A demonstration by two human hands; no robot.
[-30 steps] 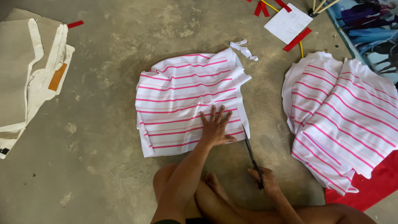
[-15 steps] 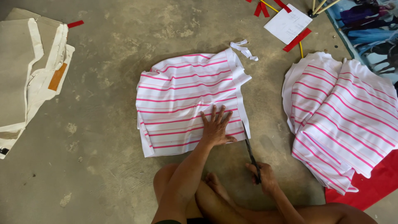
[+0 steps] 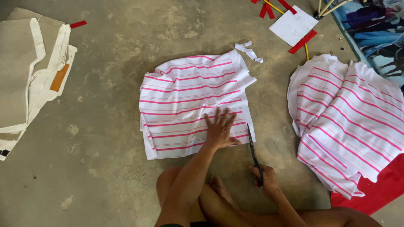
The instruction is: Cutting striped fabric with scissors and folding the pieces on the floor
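Left hand (image 3: 219, 131) flat on striped cloth (image 3: 191, 98), fingers (image 3: 218, 117) spread wide and pressed down near the cloth's right edge, gripping nothing. Right hand (image 3: 266, 181) closed around the handles of scissors (image 3: 253, 152), fingers wrapped tight; blades pointing up and away, running along the cloth's right edge just beside the left hand, tips at or under that edge. Hard to tell how far apart the blades stand.

Cloth white with pink stripes, folded, lying on the concrete floor (image 3: 113, 168) straight ahead of crossed bare legs. Narrow white strip (image 3: 249, 51) lying on the floor just off the cloth's upper right corner.

Off to the right, well apart from the scissors: a stack (image 3: 349, 122) of the same striped fabric, partly resting on a red sheet (image 3: 381, 189). Above it, a white paper (image 3: 293, 25) with red tape strips (image 3: 302, 41) beside it, and a yellow stick (image 3: 273, 6) nearby. Far left: a beige and white fabric pile (image 3: 29, 71) with an orange patch, touching nothing else. Colourful printed mat (image 3: 374, 29) at the upper right corner.
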